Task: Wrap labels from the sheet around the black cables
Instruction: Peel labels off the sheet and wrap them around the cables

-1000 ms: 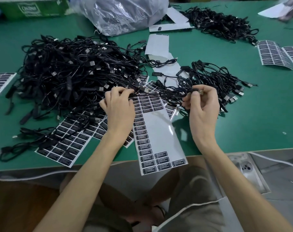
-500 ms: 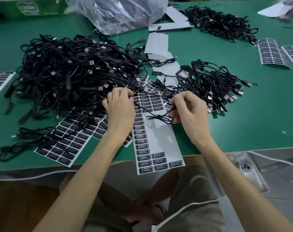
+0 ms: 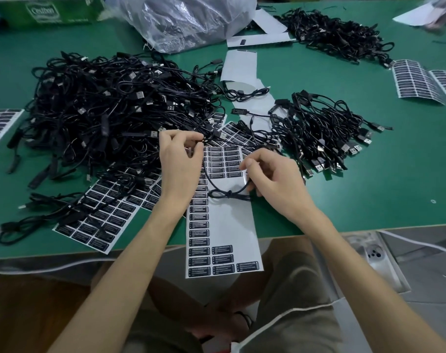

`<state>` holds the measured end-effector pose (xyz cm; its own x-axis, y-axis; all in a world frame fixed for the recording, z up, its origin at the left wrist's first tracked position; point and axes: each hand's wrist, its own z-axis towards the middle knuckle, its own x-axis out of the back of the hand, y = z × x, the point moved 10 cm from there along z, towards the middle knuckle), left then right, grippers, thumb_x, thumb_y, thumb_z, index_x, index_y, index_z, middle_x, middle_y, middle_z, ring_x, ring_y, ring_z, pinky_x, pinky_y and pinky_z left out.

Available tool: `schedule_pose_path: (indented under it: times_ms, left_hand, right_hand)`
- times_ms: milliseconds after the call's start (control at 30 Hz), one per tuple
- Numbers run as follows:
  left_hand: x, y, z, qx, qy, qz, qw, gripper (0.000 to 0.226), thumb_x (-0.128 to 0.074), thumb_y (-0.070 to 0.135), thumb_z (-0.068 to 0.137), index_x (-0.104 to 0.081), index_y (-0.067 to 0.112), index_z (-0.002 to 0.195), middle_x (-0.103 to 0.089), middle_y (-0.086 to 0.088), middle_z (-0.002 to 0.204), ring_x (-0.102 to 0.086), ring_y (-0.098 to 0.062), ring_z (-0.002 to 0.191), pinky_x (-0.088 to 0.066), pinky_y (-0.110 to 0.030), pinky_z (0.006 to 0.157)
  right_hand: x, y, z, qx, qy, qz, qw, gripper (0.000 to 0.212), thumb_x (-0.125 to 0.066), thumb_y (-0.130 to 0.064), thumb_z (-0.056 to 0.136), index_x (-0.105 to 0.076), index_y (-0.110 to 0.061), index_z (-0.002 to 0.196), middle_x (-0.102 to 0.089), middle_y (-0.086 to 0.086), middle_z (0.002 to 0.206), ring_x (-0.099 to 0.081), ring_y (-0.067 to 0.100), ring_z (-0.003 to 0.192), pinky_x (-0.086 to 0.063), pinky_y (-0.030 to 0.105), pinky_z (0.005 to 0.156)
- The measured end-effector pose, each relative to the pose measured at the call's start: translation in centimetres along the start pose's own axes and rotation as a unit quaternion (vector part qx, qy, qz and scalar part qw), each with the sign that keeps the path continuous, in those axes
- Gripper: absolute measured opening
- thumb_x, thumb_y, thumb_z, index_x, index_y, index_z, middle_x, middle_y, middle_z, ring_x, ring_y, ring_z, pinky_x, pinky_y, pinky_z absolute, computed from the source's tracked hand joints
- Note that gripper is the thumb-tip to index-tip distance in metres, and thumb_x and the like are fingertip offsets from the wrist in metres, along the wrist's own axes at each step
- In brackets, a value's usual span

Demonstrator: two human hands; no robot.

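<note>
Head view: L hand pinches cable up top; R hand curls round its lower loop, over sheet btwn both wrists. Risk: slack loop could snag labels, so one may stick crooked. Count: 2 hands, 1 cable held, 3 piles, 5+ sheets.

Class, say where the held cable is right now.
In the head view, the held cable spans between the left hand and right hand, looped above the central label sheet.
</note>
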<state>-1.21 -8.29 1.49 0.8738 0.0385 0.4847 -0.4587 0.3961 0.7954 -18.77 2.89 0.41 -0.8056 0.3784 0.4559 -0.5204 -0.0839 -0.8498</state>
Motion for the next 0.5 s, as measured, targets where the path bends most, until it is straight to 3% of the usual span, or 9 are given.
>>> schedule_pose_path:
  times_ms: [167,333,400,500]
  left_hand:
    - [0.8,-0.4,0.0,0.019,0.024,-0.069,0.997,0.021,-0.065,0.003,0.094,-0.069,0.018,0.109,-0.055,-0.004,0.122,-0.065,-0.003,0.098,-0.05,-0.011,0.085]
    - [-1.1,-0.9,-0.1,0.022,-0.027,0.092,0.995,0.037,-0.071,0.023,0.095,-0.058,0.009,0.127,-0.039,-0.005,0.131,-0.034,-0.017,0.126,-0.032,-0.028,0.113]
    - [-1.3,-0.9,-0.2,0.024,-0.035,0.125,0.991,0.048,-0.07,0.026,0.097,-0.054,0.002,0.134,-0.038,-0.01,0.136,-0.032,-0.023,0.132,-0.027,-0.029,0.117]
    - [-1.1,-0.6,-0.3,0.017,-0.03,0.103,0.994,0.048,-0.066,0.015,0.099,-0.05,-0.001,0.141,-0.036,-0.012,0.14,-0.04,-0.021,0.13,-0.025,-0.017,0.112]
  right_hand:
    - [-0.5,-0.2,0.1,0.009,-0.025,-0.014,1.0,0.019,-0.054,-0.026,0.104,-0.069,-0.024,0.093,-0.069,-0.001,0.068,-0.065,0.022,0.058,-0.056,0.048,0.063]
    - [-0.6,-0.3,0.0,0.002,-0.031,-0.004,1.0,0.02,-0.053,-0.018,0.103,-0.07,-0.023,0.093,-0.069,-0.009,0.066,-0.066,0.006,0.056,-0.049,0.021,0.058]
    - [-0.6,-0.3,-0.1,-0.004,-0.035,0.001,0.999,0.021,-0.053,-0.016,0.103,-0.069,-0.024,0.093,-0.069,-0.008,0.064,-0.067,0.006,0.057,-0.049,0.021,0.058]
    - [-0.7,-0.3,-0.1,-0.006,-0.043,0.004,0.999,0.022,-0.053,-0.014,0.102,-0.07,-0.025,0.094,-0.07,-0.003,0.066,-0.067,0.008,0.058,-0.054,0.034,0.06]
